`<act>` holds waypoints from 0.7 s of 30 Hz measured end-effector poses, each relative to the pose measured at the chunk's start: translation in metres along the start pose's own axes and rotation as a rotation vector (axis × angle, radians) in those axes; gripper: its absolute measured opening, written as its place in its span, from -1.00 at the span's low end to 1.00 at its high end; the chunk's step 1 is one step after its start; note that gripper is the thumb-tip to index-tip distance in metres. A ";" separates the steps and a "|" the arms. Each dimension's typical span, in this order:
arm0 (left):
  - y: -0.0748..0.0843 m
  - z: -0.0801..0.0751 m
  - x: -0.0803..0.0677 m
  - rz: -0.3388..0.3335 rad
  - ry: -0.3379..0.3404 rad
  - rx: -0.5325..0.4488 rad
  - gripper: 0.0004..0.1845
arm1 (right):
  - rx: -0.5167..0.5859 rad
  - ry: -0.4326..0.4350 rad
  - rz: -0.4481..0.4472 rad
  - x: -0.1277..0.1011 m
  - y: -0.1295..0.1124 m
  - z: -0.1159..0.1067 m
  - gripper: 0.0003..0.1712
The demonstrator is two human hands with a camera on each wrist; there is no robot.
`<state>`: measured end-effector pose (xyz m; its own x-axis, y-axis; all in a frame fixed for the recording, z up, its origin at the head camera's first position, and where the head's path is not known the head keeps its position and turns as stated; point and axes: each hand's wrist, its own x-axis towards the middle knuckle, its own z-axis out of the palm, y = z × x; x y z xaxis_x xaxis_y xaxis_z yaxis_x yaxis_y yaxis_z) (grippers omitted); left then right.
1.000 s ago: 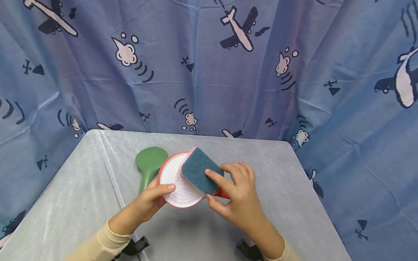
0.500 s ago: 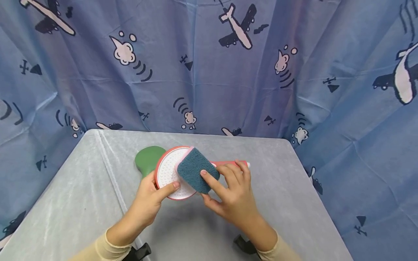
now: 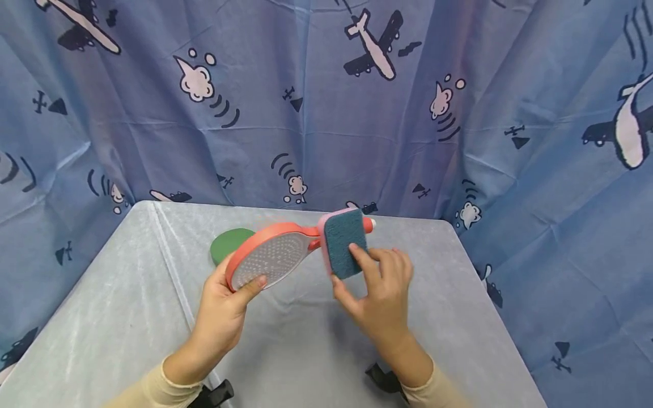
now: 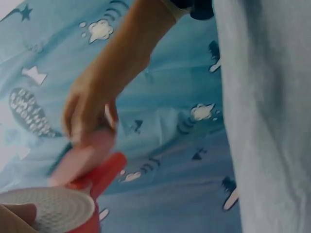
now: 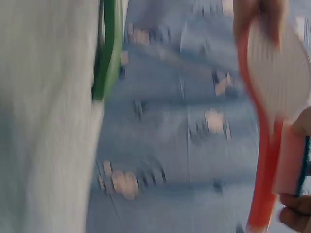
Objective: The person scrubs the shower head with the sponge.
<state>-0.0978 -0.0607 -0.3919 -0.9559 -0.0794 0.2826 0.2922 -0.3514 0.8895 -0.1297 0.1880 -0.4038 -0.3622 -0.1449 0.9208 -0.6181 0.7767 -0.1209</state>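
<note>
a grey cloth-covered table [image 3: 127, 317]; a green paddle [image 3: 228, 243] lies flat near its far edge

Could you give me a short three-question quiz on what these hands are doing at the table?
1. True or false: the left hand holds the red paddle brush by its round head.
2. What does the right hand grip? A) a cup B) the blue-and-pink sponge C) a spoon
3. What colour is the paddle lying on the table behind the red one?

Key: 1 true. 2 B; the sponge sits against the red handle. 3 green.
</note>
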 end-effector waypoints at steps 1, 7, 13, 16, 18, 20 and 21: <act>-0.002 0.001 -0.001 0.009 -0.021 -0.003 -0.47 | 0.037 -0.013 -0.002 -0.003 -0.005 0.002 -0.41; -0.004 0.002 -0.005 0.060 -0.106 -0.109 -0.45 | 0.014 0.044 -0.012 -0.006 -0.002 0.005 -0.46; 0.007 -0.007 0.001 0.021 -0.091 -0.226 -0.42 | -0.025 0.076 0.274 0.002 0.029 -0.012 -0.32; 0.009 -0.010 0.003 -0.062 -0.100 -0.260 -0.40 | 0.172 0.040 0.406 0.005 0.034 -0.018 -0.28; 0.009 -0.012 0.005 -0.135 -0.135 -0.249 -0.39 | 0.362 0.037 0.468 0.007 0.033 -0.021 -0.30; 0.009 -0.015 0.009 -0.206 -0.188 -0.203 -0.36 | 0.554 0.053 0.509 0.010 0.031 -0.024 -0.32; 0.009 -0.017 0.011 -0.237 -0.217 -0.170 -0.34 | 0.633 0.068 0.528 0.012 0.031 -0.025 -0.33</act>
<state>-0.1061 -0.0803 -0.3866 -0.9628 0.2168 0.1615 0.0364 -0.4880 0.8721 -0.1354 0.2254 -0.3873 -0.6845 0.1955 0.7023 -0.6619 0.2369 -0.7112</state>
